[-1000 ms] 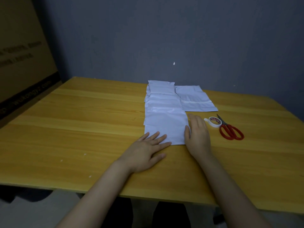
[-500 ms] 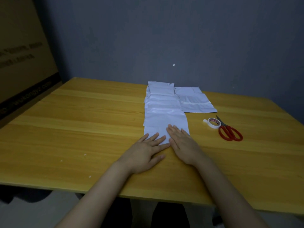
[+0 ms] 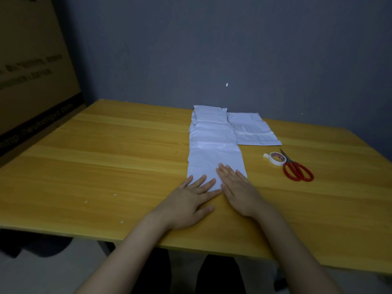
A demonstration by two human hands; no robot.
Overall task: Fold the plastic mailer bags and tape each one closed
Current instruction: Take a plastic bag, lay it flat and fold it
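A row of white plastic mailer bags (image 3: 212, 143) runs from the table's middle back toward the wall, overlapping one another. The nearest bag (image 3: 209, 166) lies flat in front of me. My left hand (image 3: 191, 200) rests palm down with spread fingers, fingertips on the bag's near left corner. My right hand (image 3: 237, 187) lies flat on the bag's near right part, fingers straight. Neither hand grips anything. One more white bag (image 3: 252, 132) lies to the right of the row.
A roll of white tape (image 3: 277, 159) and red-handled scissors (image 3: 297, 169) sit on the yellow wooden table (image 3: 106, 166) to the right of the bags. A large cardboard box (image 3: 27, 66) stands at the left. A grey wall is behind.
My right hand slid left from beside the bag's right edge onto the bag's near part, close to my left hand. The left hand stayed put.
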